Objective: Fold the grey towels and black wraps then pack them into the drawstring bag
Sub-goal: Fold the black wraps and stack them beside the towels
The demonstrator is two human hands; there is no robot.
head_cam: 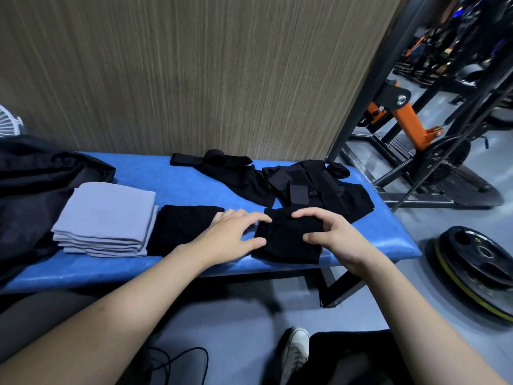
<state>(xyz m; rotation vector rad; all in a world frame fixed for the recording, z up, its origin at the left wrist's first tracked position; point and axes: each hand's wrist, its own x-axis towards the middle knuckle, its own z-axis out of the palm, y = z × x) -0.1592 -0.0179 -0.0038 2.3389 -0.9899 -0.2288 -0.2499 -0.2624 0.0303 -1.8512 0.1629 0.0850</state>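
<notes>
Black wrap (288, 237) is pinched at its right edge by right hand (330, 237); left hand (236, 232), fingers relaxed, touches its left edge; folded stack (183, 229) lies left.

- The drawstring bag (33, 187) ran off the left edge.
- The white fan (8, 122) was cut off there too.
- The weight plate (477, 270) met the right edge.
- The gym machines (458, 51) were blurred.
</notes>
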